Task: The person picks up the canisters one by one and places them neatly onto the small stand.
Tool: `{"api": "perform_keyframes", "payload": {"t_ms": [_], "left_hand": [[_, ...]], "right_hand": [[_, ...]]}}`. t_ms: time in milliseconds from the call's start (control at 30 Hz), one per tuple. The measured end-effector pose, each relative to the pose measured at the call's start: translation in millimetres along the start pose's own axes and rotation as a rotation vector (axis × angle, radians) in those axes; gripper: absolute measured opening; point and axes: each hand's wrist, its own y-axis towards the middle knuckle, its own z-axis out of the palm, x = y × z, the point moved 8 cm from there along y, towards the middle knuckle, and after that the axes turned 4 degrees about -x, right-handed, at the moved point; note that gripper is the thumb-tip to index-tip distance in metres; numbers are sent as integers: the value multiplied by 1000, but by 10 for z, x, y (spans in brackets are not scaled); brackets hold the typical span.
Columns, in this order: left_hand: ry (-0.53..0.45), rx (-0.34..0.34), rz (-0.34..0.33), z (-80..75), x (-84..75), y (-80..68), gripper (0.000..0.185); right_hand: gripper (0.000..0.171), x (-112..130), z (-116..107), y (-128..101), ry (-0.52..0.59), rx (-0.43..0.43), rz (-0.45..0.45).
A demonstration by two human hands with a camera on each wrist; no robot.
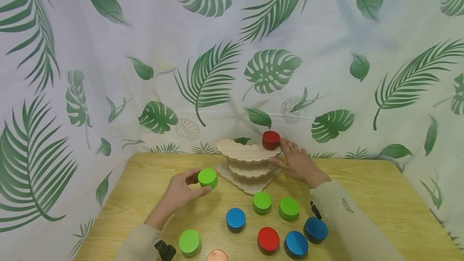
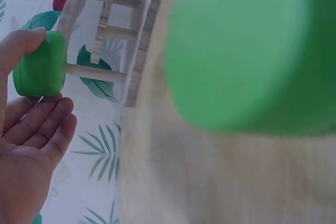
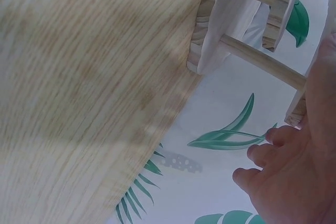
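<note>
A small round green tin (image 1: 208,178) is pinched between the thumb and fingers of my left hand (image 1: 179,193), raised left of a wooden tiered stand (image 1: 241,151). The left wrist view shows a seam around this held tin (image 2: 44,69). On the right end of the stand's top tier sits a red tin (image 1: 271,140). My right hand (image 1: 298,163) rests at that end, its fingers close beside the red tin and its thumb at the tier's front edge. In the right wrist view, the fingers of the right hand (image 3: 294,166) extend loosely past the tier's corner.
Several tins stand on the wooden table (image 1: 145,204): green (image 1: 262,203), blue (image 1: 235,219), red (image 1: 268,240) and a copper-coloured one (image 1: 217,255) at the front edge of view. A leaf-printed cloth (image 1: 224,71) hangs behind the stand.
</note>
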Motion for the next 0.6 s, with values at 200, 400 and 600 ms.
{"api": "perform_keyframes", "payload": {"t_ms": [200, 400, 600], "left_hand": [[5, -14, 50, 54, -180, 143, 52], [16, -7, 79, 95, -300, 252, 58], [8, 7, 100, 126, -373, 316, 58]], "right_hand": [[92, 16, -14, -6, 0, 0, 0], [92, 8, -11, -10, -5, 2, 0], [94, -26, 22, 6, -2, 9, 0]]}}
